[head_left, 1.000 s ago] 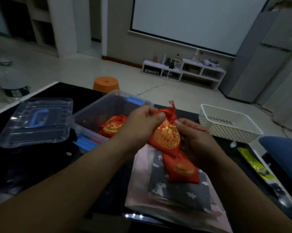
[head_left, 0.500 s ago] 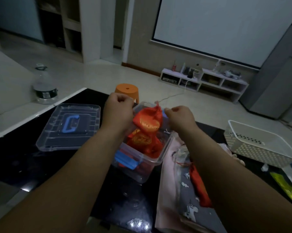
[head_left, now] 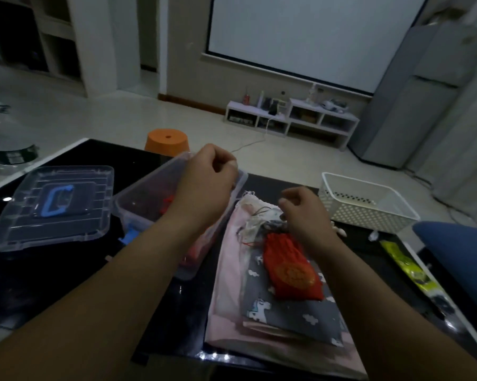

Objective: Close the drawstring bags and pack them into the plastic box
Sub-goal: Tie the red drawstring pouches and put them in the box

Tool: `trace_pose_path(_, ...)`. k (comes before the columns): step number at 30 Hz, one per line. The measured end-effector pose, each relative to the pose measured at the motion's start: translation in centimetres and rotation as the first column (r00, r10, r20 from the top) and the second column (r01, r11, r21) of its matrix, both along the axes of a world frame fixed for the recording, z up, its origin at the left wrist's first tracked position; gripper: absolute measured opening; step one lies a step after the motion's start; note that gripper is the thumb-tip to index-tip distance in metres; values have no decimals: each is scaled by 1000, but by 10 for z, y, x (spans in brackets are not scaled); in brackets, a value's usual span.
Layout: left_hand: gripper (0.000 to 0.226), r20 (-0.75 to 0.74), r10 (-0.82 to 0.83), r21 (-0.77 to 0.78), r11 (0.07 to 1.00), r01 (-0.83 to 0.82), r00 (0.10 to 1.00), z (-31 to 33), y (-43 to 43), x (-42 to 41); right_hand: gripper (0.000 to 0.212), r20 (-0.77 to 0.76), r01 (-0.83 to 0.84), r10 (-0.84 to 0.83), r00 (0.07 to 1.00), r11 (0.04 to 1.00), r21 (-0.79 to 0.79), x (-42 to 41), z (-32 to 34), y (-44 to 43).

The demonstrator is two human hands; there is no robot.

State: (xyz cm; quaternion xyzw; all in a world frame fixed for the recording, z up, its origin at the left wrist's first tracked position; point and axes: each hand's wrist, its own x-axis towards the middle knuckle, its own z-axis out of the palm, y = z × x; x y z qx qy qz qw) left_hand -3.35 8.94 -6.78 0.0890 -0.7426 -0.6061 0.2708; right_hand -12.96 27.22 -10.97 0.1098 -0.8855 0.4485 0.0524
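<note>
A clear plastic box [head_left: 138, 199] stands on the black table, with red drawstring bags [head_left: 168, 202] dimly visible inside. My left hand [head_left: 207, 182] hovers over the box's far right side, fingers curled into a fist with nothing visible in it. To the right, a red bag with a gold emblem [head_left: 289, 268] lies on a grey unicorn-print bag [head_left: 286, 306], which rests on a pink bag [head_left: 229, 270]. My right hand [head_left: 303, 213] is above the bunched mouths of these bags, fingers curled downward. Whether it pinches a string is hidden.
The box's clear lid with a blue handle [head_left: 53, 204] lies to the left. A white basket [head_left: 369, 204] stands at the right, a yellow-green packet [head_left: 407, 268] and a blue cushion [head_left: 457, 257] nearer. Beyond the table are an orange stool [head_left: 167, 141] and a bottle [head_left: 9, 149].
The red bag that both hands held over the box by its strings is no longer in my hands. My right hand has moved right and down onto the pile of bags.
</note>
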Motion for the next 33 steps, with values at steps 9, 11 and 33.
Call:
trace_pose_path(9, 27, 395, -122, -321, 910, 261, 911, -68, 72, -32, 29, 132, 83, -108, 985, 979, 185, 2, -28, 73)
trace_pose_path(11, 36, 551, -94, -387, 852, 354, 829, -85, 76, -40, 31, 191, 44, -100, 977, 960, 277, 5, -35, 79)
trace_pose_path(33, 18, 338, -470, 396, 857, 330, 815, -96, 89, -41, 15, 358, -55, 167, 918, 951, -303, 16, -40, 78)
